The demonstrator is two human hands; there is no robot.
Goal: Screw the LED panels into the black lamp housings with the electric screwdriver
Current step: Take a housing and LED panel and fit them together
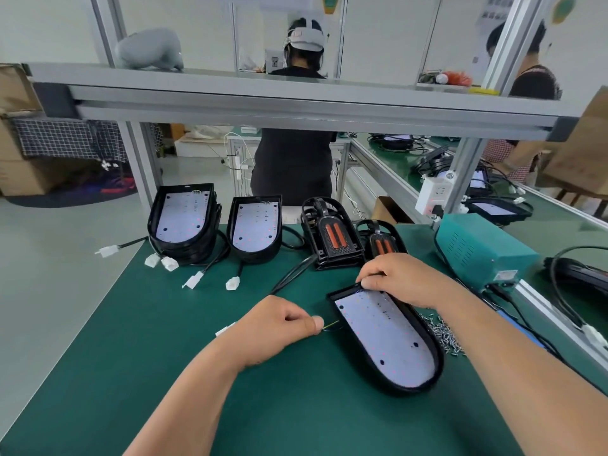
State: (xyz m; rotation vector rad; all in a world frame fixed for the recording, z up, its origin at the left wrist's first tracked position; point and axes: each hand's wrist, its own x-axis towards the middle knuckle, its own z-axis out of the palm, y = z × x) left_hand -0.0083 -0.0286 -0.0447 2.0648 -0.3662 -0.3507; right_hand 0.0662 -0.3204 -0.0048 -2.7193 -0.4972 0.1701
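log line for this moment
left hand: pinches wire; right hand: grips lamp housing edge; LED panel: in housing; screws: piled beside it

LED panel (385,337) in black lamp housing (404,391)
I see the housing lying flat, white panel face up inside.

The bench top (164,373) across the lower frame is covered in a matt green mat. At lower right, the lamp housing (439,360) is seen as smooth, slightly glossy black plastic, and the LED panel (385,337) inside it as flat, matt white board. The screws (444,334) beside it are shiny metal. Brushed aluminium is shown by the shelf rail (296,103) above, brown cardboard by the box (19,172) at far left
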